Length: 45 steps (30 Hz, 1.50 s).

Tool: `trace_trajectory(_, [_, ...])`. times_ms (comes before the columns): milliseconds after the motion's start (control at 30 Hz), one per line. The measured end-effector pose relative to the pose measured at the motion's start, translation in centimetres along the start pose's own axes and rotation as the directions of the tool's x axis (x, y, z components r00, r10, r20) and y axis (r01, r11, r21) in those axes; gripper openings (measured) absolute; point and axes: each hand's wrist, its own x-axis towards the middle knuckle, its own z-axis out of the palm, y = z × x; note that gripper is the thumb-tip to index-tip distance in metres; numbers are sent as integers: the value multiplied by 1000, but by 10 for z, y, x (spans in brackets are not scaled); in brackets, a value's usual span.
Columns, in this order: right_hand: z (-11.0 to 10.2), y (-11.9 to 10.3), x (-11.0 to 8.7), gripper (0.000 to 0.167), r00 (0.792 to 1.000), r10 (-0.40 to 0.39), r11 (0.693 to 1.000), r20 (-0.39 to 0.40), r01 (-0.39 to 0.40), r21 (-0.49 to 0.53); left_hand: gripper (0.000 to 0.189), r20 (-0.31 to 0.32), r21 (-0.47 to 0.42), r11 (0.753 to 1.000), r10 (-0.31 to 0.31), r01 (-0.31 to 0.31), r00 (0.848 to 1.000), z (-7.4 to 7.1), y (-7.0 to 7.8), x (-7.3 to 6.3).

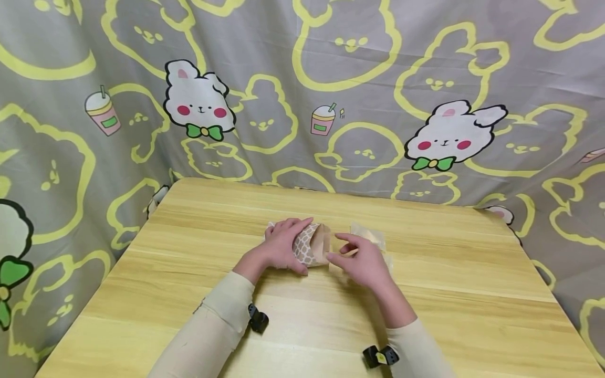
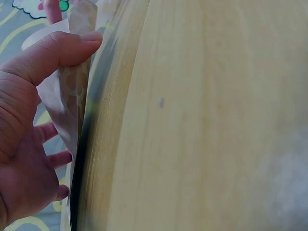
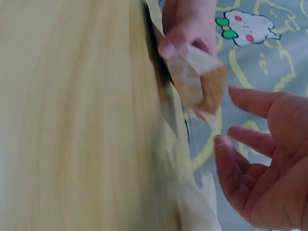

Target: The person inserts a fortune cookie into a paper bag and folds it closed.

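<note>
A small paper bag (image 1: 304, 247) with a white and tan lattice pattern lies on the table, its mouth gaping toward the right. My left hand (image 1: 282, 244) holds it, the thumb on the near side and the fingers over the far side. In the left wrist view the thumb presses the bag's paper (image 2: 72, 96). Just right of the mouth is my right hand (image 1: 364, 260), thumb and fingers spread apart. The right wrist view shows nothing between those fingers (image 3: 250, 101), and a brown inside at the bag's mouth (image 3: 212, 89).
Thin translucent wrappers or packets (image 1: 373, 237) lie behind and beside the right hand, partly hidden by it. The wooden table (image 1: 449, 315) runs back to a grey curtain (image 1: 283, 47) printed with rabbits and cups.
</note>
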Motion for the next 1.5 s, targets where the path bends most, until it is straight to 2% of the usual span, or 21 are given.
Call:
trace_trajectory(167, [-22,11,-7,65,1000,9,999,-13,-9,-46,129,3,9,1000,-8,8,1000,-1,-1,-1])
trace_trajectory(400, [-42,27,-18,73,999,25,992,-23,-28,-124,129,12,17,1000,-8,8,1000,-1,-1,-1])
trace_trajectory(633, [-59,50,-27,81,999,45,987,-1,-45,-156,128,11,15,1000,-5,5,1000,-2,0,-1])
trace_trajectory(933, [-70,79,-28,90,997,62,984,53,-52,-167,128,21,16,1000,-9,9,1000,-1,0,-1])
trace_trajectory(1233, [-74,80,-34,84,993,78,985,83,-64,-160,127,16,18,1000,-9,9,1000,1,-2,-1])
trace_trajectory(1500, [-78,84,-48,67,989,33,993,143,-16,-119,128,13,15,1000,-13,12,1000,2,-1,0])
